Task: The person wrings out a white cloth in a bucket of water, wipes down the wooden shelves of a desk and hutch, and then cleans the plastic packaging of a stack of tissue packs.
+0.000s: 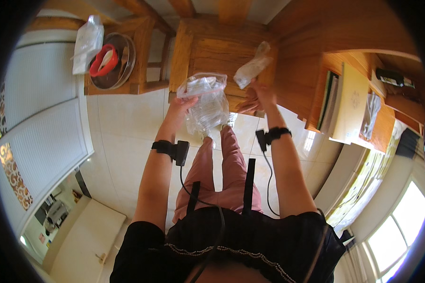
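Note:
My left hand (185, 103) grips the rim of a clear zip-top plastic bag (208, 106). Clear, crumpled plastic shows inside the bag; what exactly it is I cannot tell. The bag hangs above the floor, its upper part overlapping the front edge of a wooden seat (219, 53). On the right part of that seat lies a small, crumpled clear plastic packet (252, 67). My right hand (261, 98) is just below the packet, fingers apart. Whether a fingertip touches the packet is unclear.
At the left, a second wooden surface (141, 67) bears a round clear-lidded container (127, 72), a red ring-shaped object (110, 67) and a white plastic-wrapped pack (88, 44). Wooden shelving (311, 85) with folders (350, 102) stands at right. Black wrist devices trail cables (271, 173).

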Action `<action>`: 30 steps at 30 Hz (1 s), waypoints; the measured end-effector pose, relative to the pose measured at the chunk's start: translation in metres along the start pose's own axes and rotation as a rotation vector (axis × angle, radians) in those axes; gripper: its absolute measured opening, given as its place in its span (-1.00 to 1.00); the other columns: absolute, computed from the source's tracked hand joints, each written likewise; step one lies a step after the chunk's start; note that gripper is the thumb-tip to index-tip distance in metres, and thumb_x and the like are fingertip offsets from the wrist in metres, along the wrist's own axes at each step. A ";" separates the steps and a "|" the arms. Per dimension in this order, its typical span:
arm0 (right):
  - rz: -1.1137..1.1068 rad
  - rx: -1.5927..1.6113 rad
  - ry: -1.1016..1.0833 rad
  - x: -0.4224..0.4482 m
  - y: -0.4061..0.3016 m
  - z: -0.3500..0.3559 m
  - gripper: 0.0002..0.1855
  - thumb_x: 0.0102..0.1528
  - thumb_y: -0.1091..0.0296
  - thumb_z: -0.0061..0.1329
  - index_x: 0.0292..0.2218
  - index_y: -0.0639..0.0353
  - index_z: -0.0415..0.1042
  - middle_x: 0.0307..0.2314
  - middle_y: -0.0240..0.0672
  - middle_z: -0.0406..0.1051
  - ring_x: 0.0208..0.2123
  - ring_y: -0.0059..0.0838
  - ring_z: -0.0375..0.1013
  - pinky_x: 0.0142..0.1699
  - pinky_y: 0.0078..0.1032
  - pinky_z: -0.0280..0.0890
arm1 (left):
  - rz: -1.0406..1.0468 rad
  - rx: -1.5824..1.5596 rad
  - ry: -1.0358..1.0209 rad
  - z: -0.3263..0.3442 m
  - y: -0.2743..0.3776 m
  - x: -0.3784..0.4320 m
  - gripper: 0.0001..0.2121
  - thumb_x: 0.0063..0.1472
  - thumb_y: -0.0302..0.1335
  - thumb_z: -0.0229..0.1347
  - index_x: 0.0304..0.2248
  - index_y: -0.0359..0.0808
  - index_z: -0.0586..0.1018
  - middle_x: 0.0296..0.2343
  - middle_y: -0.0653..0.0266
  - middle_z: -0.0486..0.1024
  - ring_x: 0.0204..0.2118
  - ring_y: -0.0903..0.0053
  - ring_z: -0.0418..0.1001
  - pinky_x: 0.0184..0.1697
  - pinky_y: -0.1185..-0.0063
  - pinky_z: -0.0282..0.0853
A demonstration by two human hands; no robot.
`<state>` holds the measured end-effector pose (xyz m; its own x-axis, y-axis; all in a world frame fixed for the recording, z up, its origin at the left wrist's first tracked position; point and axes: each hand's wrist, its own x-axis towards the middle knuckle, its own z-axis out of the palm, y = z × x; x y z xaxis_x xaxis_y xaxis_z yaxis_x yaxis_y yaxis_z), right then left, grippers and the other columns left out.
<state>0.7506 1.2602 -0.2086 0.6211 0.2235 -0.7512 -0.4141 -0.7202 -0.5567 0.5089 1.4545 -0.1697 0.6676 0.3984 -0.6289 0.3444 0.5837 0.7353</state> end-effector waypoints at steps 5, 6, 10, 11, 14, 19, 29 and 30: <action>0.064 -0.189 0.020 0.036 -0.030 0.030 -0.30 -0.01 -0.34 -0.03 -0.29 0.27 0.50 -0.54 -0.19 0.47 -0.62 -0.35 0.44 -0.52 -0.48 0.36 | -0.058 -0.158 0.194 -0.052 -0.017 -0.025 -0.55 0.14 -0.31 0.19 -0.05 -0.36 0.40 -0.19 0.31 0.46 -0.13 0.62 0.38 -0.17 0.59 0.30; 0.050 -0.155 -0.012 0.026 -0.038 0.034 -0.29 -0.01 -0.35 -0.05 -0.28 0.27 0.50 -0.53 -0.17 0.47 -0.61 -0.34 0.44 -0.51 -0.47 0.35 | -0.058 -0.211 0.190 -0.060 -0.017 -0.031 -0.51 0.16 -0.31 0.17 0.00 -0.38 0.34 -0.13 0.25 0.43 -0.08 0.55 0.37 -0.08 0.53 0.30; 0.074 -0.209 0.001 0.082 -0.014 0.048 -0.48 0.04 -0.04 0.01 -0.19 0.28 0.44 -0.60 -0.22 0.44 -0.64 -0.39 0.42 -0.60 -0.46 0.27 | 0.030 -0.337 0.154 -0.074 -0.016 -0.038 -0.48 0.18 -0.32 0.15 0.06 -0.37 0.28 -0.07 0.24 0.39 -0.03 0.48 0.36 0.01 0.45 0.30; 0.068 -0.215 -0.008 0.085 -0.011 0.052 -0.48 0.04 -0.04 0.01 -0.19 0.28 0.44 -0.60 -0.22 0.44 -0.64 -0.39 0.42 -0.60 -0.46 0.27 | 0.036 -0.341 0.165 -0.077 -0.015 -0.039 -0.48 0.18 -0.32 0.15 0.06 -0.37 0.28 -0.07 0.24 0.39 -0.03 0.48 0.36 0.01 0.45 0.30; -0.264 0.077 -0.264 0.046 -0.014 0.068 -0.74 0.08 0.21 0.04 -0.33 0.24 0.49 -0.58 -0.33 0.51 -0.64 -0.58 0.44 -0.64 -0.65 0.20 | 0.104 -0.409 0.208 -0.083 -0.018 -0.048 -0.48 0.19 -0.32 0.14 0.08 -0.32 0.27 -0.06 0.28 0.40 -0.03 0.49 0.36 -0.01 0.44 0.31; -0.472 -0.392 -0.287 -0.128 -0.069 0.086 -0.63 0.01 0.14 0.12 -0.33 0.33 0.51 -0.57 -0.31 0.54 -0.53 -0.59 0.54 -0.40 -0.58 0.41 | 0.165 -0.265 0.206 -0.074 0.005 -0.069 -0.43 0.15 -0.36 0.18 0.11 -0.29 0.23 -0.01 0.28 0.35 0.01 0.52 0.32 0.04 0.47 0.27; -0.922 -0.661 -0.114 -0.242 -0.101 0.159 -0.65 -0.02 0.07 0.07 -0.33 0.19 0.45 -0.63 -0.30 0.51 -0.54 -0.22 0.51 -0.38 -0.39 0.39 | 0.422 -0.191 0.264 -0.040 0.061 -0.118 -0.49 0.06 -0.61 0.18 0.02 -0.33 0.32 -0.19 0.23 0.48 -0.16 0.52 0.46 -0.11 0.56 0.38; -0.816 -0.550 -0.247 -0.252 -0.108 0.157 -0.63 -0.01 0.07 0.06 -0.29 0.18 0.45 -0.62 -0.30 0.51 -0.54 -0.23 0.51 -0.37 -0.40 0.40 | 0.535 -0.219 0.284 -0.045 0.061 -0.121 -0.55 0.10 -0.63 0.12 0.01 -0.34 0.34 -0.21 0.24 0.49 -0.25 0.58 0.49 -0.22 0.63 0.41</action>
<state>0.5340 1.3852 -0.0148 0.3969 0.8668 -0.3019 0.4772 -0.4758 -0.7389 0.4194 1.4743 -0.0603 0.4986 0.8287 -0.2542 -0.1507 0.3717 0.9161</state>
